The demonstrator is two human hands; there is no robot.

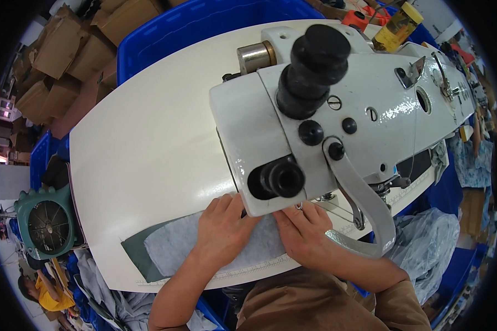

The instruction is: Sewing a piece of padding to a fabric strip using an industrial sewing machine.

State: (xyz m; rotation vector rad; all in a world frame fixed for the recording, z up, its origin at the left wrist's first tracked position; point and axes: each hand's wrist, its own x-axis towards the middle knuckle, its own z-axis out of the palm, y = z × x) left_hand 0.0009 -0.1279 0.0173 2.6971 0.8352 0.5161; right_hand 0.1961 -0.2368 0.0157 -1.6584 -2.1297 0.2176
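My left hand [224, 229] rests on a pale grey fuzzy fabric piece [174, 243] lying over dark green fabric [135, 251], its fingers bent slightly toward the sewing machine's near edge, fingertips partly hidden. My right hand [306, 231] lies on the fabric just right of it, fingers extended, tips partly under the white sewing machine head [243, 127]. A curved metal lever [381, 231] arches over my right wrist. The needle area is mostly hidden beneath the head. The fabric lies on the white table [143, 127], along a printed ruler at its front edge.
Blue bins [149, 30] and cardboard boxes [66, 44] stand behind and left. A green fan [44, 220] is at the left, with piled clothing below it and a person in yellow [55, 295] beyond. Crumpled clear plastic [419, 254] lies at the right. A yellow jar [395, 27] stands behind the machine.
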